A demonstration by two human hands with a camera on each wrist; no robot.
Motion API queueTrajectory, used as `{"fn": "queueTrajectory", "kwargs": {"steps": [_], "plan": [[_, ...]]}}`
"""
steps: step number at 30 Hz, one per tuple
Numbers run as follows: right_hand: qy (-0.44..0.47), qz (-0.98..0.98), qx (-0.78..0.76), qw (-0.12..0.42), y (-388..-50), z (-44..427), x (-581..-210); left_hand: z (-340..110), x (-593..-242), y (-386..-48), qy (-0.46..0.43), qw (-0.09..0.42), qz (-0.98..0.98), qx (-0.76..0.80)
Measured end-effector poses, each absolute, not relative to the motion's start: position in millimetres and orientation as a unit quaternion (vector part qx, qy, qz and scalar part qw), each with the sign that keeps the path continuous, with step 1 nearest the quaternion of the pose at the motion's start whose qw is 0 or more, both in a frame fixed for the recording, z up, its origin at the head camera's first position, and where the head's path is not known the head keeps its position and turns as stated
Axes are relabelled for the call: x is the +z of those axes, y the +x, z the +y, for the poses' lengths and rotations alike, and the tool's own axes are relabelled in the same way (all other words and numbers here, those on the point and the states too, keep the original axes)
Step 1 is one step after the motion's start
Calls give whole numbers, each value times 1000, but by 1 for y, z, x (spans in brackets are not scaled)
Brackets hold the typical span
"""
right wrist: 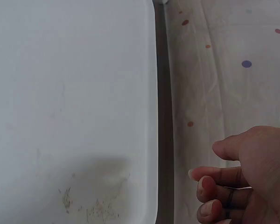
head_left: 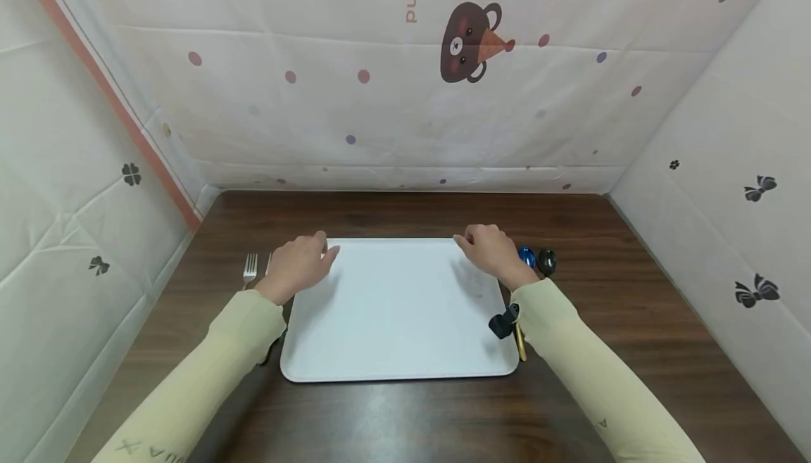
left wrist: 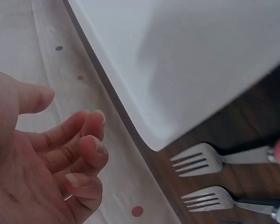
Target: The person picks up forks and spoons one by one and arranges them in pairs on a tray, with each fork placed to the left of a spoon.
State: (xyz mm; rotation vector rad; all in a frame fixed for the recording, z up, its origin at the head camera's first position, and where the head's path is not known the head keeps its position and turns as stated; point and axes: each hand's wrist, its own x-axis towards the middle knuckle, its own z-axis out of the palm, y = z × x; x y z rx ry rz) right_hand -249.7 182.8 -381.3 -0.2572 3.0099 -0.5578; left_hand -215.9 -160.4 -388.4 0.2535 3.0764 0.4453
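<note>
A white rectangular tray [head_left: 405,315] lies flat on the dark wooden table. Above its far left corner hovers my left hand [head_left: 298,266], fingers loosely bent and nothing in them. My right hand [head_left: 491,252] is held over the far right corner, also bare, its fingers loosely curled in the right wrist view. Left of the tray are two forks; one fork [left wrist: 198,159] has a pink handle end, the other fork [left wrist: 210,199] a pale blue one. On the right, a shiny blue spoon bowl [head_left: 526,257] and a black spoon bowl [head_left: 546,261] show beside my right wrist; the forearm hides their handles.
A gold-coloured handle [head_left: 521,343] pokes out by the tray's right edge, under my sleeve. Faint brownish marks [right wrist: 100,210] dot the tray's surface. Printed cloth [head_left: 405,111] forms walls behind the table and at both sides. A black camera [head_left: 503,322] sits on my right wrist.
</note>
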Motion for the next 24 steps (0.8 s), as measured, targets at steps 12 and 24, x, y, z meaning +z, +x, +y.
{"fn": "queueTrajectory", "kwargs": {"steps": [12, 24], "plan": [[-71, 984, -144, 71, -251, 207, -384, -179, -398, -205, 77, 33, 989, 125], [-45, 987, -97, 124, -244, 228, -394, -201, -412, -197, 61, 69, 990, 106]]}}
